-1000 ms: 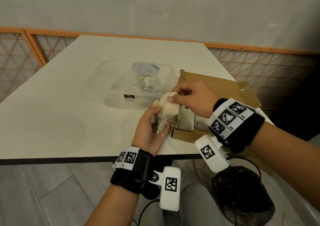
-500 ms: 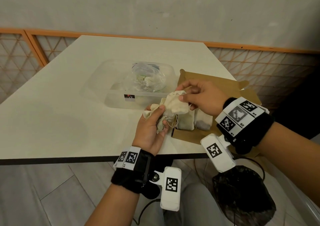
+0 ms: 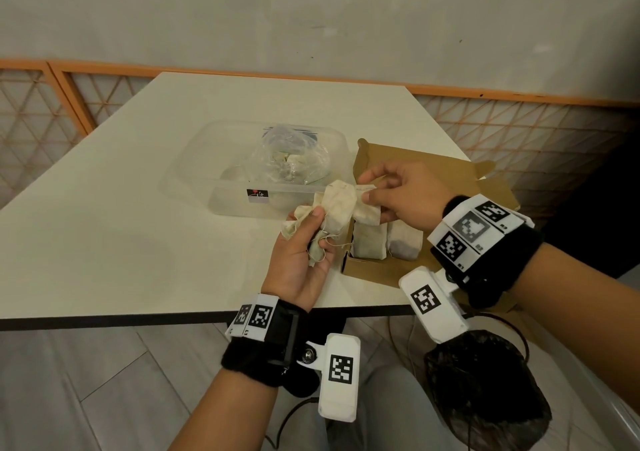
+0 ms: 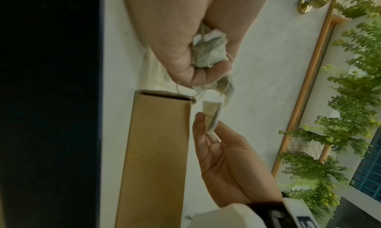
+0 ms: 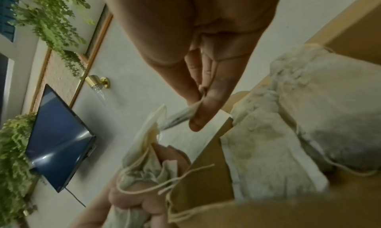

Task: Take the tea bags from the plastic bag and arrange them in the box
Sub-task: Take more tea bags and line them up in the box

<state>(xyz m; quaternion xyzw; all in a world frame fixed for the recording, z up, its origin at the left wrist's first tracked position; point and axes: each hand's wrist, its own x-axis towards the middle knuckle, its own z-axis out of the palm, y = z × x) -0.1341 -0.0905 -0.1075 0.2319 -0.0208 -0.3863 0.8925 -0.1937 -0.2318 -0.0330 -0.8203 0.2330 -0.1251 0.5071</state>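
The left hand [image 3: 300, 253] is squeezing a bunch of tea bags [image 3: 329, 215] beside the box [image 3: 415, 170], while the right hand [image 3: 405, 198] is pinching one tea bag [image 3: 367, 212] free; next it probably needs placing beside the two bags [image 3: 384, 243] already standing inside

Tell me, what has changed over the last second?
The right hand, pinching one tea bag, has drawn it rightward out of the bunch and over the box. The left hand still grips the bunch in the same spot. The two bags in the box, the plastic bag and its tub have not moved.
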